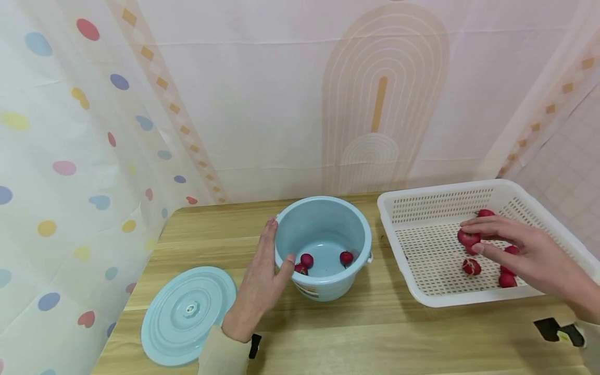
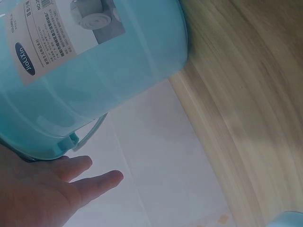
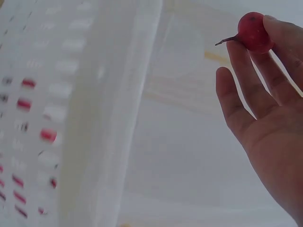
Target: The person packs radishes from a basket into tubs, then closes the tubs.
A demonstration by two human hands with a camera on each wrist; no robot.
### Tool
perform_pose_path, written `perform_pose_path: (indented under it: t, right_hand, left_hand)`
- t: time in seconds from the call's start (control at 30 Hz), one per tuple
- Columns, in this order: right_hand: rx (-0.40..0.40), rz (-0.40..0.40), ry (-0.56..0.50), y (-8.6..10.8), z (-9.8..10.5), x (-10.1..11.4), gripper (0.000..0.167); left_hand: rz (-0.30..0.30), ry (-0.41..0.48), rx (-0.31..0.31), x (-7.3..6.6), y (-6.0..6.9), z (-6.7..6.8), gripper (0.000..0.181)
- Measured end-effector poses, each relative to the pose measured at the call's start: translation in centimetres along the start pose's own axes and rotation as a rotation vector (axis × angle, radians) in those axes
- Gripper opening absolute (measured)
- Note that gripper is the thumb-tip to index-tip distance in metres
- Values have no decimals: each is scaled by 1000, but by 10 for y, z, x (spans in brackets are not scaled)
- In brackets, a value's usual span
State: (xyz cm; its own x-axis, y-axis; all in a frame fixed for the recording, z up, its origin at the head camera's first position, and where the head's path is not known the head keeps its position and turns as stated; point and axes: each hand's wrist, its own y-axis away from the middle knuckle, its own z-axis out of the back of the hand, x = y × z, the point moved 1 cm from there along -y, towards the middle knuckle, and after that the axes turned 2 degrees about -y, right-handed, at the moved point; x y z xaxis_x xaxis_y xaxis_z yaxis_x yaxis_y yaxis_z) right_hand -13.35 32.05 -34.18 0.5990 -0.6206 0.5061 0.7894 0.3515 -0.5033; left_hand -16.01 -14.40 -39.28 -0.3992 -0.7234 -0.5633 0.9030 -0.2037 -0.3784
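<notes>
A light blue bucket (image 1: pixel 323 289) stands upright on the wooden table with several red radishes (image 1: pixel 346 258) inside. My left hand (image 1: pixel 262 281) rests against the bucket's left rim, thumb over the near edge; in the left wrist view that hand (image 2: pixel 52 189) touches the rim of the labelled bucket (image 2: pixel 118 75). Between thumb and fingertips my right hand (image 1: pixel 529 250) pinches a red radish (image 1: pixel 469 237) above the white basket (image 1: pixel 459 301). The right wrist view shows the pinched radish (image 3: pixel 255 33) with its thin root, held by the right hand (image 3: pixel 270 104).
More radishes (image 1: pixel 507 280) lie in the basket on the right side of the table (image 1: pixel 328 344). A round blue lid (image 1: pixel 164 333) lies flat at the left. Patterned curtains (image 1: pixel 262 104) hang behind and at the left.
</notes>
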Motion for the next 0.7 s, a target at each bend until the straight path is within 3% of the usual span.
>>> perform_pose_path:
  t: [0.3, 0.53, 0.7]
  right_hand:
    - [-56, 78, -61, -3, -4, 24, 54]
    - [-71, 164, -85, -5, -12, 37, 48]
    - [-126, 211, -148, -5, -23, 45, 36]
  left_hand:
    - [2, 5, -7, 0, 0, -1, 77]
    - [-7, 5, -15, 1, 0, -1, 77]
    - [-9, 7, -15, 0, 0, -1, 76]
